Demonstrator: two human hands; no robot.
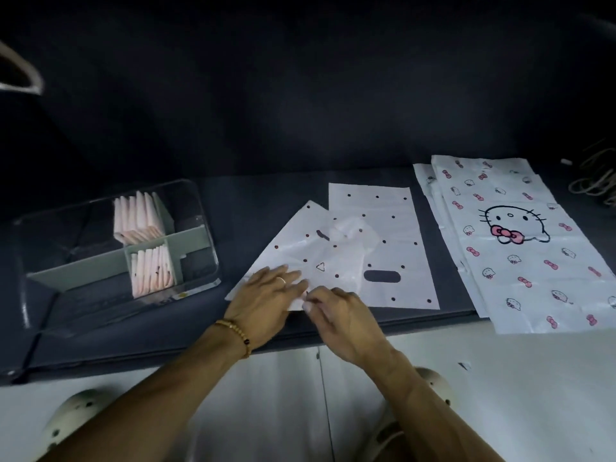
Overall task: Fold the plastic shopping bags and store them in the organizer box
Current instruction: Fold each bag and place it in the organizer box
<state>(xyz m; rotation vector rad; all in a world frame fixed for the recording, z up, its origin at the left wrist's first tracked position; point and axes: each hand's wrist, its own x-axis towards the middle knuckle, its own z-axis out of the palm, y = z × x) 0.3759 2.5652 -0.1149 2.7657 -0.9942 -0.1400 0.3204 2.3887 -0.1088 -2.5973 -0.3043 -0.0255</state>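
Note:
A white dotted plastic bag lies tilted on the dark mat, partly over a second flat dotted bag. My left hand presses flat on the tilted bag's near corner, fingers spread. My right hand pinches the bag's near edge just beside the left fingertips. At the left stands the clear organizer box with grey dividers; folded pink-white bags stand upright in its back compartment, and more folded bags fill the front compartment.
A stack of cartoon-cat print bags lies at the right, overhanging the mat's front edge. Coiled cord sits at the far right. A dark wall rises behind the mat. White floor and my two light shoes show below.

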